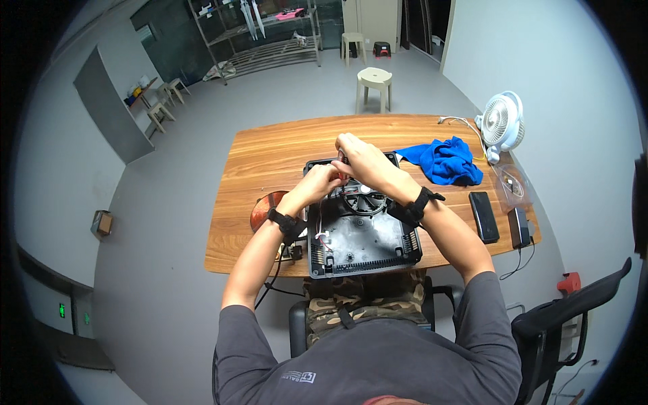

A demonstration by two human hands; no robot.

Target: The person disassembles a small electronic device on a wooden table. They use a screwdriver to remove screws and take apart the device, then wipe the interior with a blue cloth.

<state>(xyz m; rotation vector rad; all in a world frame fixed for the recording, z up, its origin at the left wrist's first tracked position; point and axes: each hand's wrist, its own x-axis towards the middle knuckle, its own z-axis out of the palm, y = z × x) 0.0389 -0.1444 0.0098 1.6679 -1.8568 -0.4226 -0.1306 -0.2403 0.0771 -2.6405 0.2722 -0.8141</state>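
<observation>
A black plastic appliance housing (368, 246) lies with its inside facing up at the near edge of the table, in front of my body. A round black fan (365, 202) sits in its far half, and thin wires run along its left side. My right hand (368, 164) is closed around an upright screwdriver (343, 158) with a dark reddish handle, over the far part of the housing. Just left of it, my left hand (320, 184) pinches near the tool's lower end. The tip and what it touches are hidden by my fingers.
On the wooden table (256, 155), a copper coil disc (264, 210) and a small circuit board (293, 252) lie left of the housing. To the right are a blue cloth (451, 162), a black phone (483, 217), a power adapter (519, 227) and a white fan (501, 123).
</observation>
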